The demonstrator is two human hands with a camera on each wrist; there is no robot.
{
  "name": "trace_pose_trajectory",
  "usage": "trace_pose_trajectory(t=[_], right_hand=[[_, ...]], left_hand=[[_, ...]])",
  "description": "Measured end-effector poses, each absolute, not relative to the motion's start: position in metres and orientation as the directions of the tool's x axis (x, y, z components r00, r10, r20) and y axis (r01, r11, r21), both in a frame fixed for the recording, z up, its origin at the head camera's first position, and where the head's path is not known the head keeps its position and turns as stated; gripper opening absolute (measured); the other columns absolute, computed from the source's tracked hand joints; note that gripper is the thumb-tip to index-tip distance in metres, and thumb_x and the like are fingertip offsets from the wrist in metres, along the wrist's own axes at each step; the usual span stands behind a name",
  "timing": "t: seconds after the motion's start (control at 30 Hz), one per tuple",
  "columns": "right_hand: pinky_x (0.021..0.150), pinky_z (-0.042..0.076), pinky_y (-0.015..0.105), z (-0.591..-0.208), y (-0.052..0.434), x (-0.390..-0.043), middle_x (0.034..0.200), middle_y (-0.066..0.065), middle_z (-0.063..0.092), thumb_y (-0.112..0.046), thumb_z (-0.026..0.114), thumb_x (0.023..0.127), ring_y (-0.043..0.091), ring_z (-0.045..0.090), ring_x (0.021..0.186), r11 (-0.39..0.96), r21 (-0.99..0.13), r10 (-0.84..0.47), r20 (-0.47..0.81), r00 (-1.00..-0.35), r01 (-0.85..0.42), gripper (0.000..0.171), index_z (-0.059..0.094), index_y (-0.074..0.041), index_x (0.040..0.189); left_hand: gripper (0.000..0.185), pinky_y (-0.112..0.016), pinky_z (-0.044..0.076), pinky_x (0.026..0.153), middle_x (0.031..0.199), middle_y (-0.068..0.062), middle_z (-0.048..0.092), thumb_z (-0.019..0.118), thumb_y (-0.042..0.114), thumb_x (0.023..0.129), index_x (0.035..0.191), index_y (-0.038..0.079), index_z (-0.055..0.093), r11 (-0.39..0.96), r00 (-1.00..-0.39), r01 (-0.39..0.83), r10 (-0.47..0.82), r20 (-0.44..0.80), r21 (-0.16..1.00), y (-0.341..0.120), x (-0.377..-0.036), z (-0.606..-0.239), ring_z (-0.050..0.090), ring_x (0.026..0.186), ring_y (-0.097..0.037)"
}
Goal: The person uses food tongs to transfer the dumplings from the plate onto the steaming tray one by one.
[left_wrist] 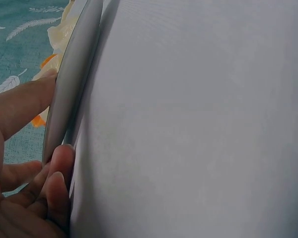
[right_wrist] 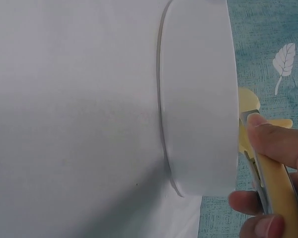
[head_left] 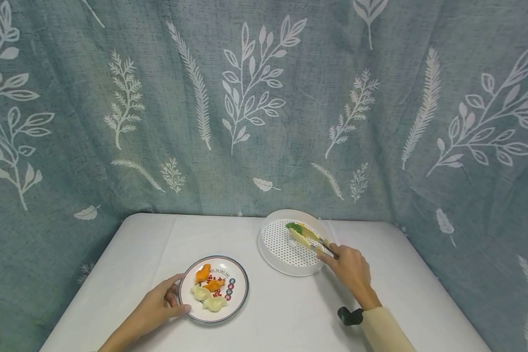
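Nearest to me, my left hand (head_left: 156,308) grips the near-left rim of the small plate (head_left: 239,293), thumb on top of the edge and fingers curled under it. In the left wrist view the thumb (left_wrist: 20,106) lies along the grey rim and the fingers (left_wrist: 59,173) tuck beneath, so this hand is closed around the plate. The plate sits flat on the white table (head_left: 290,313), left of centre, and carries four dumplings: two orange ones (head_left: 208,277) toward the back and two pale ones (head_left: 209,298) toward the front.

A little further out on the right, my right hand (head_left: 352,271) is closed around a pair of tongs (head_left: 321,242), with a cream sleeve (head_left: 385,330) and a dark wrist mount (head_left: 349,316) behind it. The right wrist view shows the fingers (right_wrist: 278,144) pinching the yellow handles just past the side wall of the strainer tray (right_wrist: 198,99).

The tongs reach over the near-right rim of the round white strainer tray (head_left: 273,244), which stands on the table beyond and to the right of the plate, well apart from it. Their tips are at a pale dumpling (head_left: 300,238) lying on the perforated floor toward the back right; I cannot tell whether they actually squeeze it. A green dumpling (head_left: 295,227) lies touching it on the far side.

Behind the table hangs a teal curtain with white leaves (head_left: 255,98).
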State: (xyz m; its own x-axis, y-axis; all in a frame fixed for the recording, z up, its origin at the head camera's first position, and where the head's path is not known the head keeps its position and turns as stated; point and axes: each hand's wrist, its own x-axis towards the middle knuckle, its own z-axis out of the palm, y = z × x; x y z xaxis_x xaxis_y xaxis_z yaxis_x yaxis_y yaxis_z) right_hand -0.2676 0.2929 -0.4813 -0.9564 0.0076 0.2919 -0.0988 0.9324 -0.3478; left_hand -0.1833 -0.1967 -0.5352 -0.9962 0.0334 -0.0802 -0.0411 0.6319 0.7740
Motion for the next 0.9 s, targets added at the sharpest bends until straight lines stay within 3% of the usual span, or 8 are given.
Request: trace_pose_trajectory(t=[0.6, 0.73, 0.9], right_hand=[[0.052, 0.039, 0.036, -0.482, 0.289, -0.283, 0.109, 0.021, 0.073, -0.048, 0.08, 0.087, 0.023, 0.052, 0.068, 0.952, -0.298, 0.007, 0.231, -0.973, -0.063, 0.063, 0.071, -0.002, 0.129], [0.051, 0.038, 0.035, -0.482, 0.288, -0.285, 0.105, 0.019, 0.073, -0.048, 0.08, 0.087, 0.023, 0.051, 0.067, 0.954, -0.293, 0.005, 0.226, -0.974, -0.063, 0.063, 0.071, -0.002, 0.129], [0.05, 0.035, 0.035, -0.483, 0.288, -0.288, 0.083, 0.009, 0.064, -0.049, 0.08, 0.087, 0.022, 0.048, 0.065, 0.953, -0.292, -0.004, 0.237, -0.971, -0.076, 0.06, 0.073, -0.002, 0.123]], left_hand=[[0.097, -0.026, 0.046, 0.063, 0.101, 0.002, 0.062, 0.095, 0.038, 0.07, 0.149, 0.007, 0.05, 0.636, -0.996, -0.043, 0.034, -0.083, 0.77, -0.198, -0.184, -0.536, 0.052, 0.078, -0.015], [0.097, -0.026, 0.046, 0.063, 0.101, 0.001, 0.062, 0.095, 0.038, 0.07, 0.149, 0.007, 0.05, 0.626, -0.995, -0.045, 0.038, -0.088, 0.778, -0.198, -0.184, -0.536, 0.052, 0.078, -0.015], [0.095, -0.026, 0.045, 0.063, 0.1, 0.002, 0.062, 0.095, 0.038, 0.071, 0.149, 0.006, 0.05, 0.629, -0.995, -0.042, 0.042, -0.088, 0.776, -0.199, -0.184, -0.536, 0.052, 0.078, -0.015]])
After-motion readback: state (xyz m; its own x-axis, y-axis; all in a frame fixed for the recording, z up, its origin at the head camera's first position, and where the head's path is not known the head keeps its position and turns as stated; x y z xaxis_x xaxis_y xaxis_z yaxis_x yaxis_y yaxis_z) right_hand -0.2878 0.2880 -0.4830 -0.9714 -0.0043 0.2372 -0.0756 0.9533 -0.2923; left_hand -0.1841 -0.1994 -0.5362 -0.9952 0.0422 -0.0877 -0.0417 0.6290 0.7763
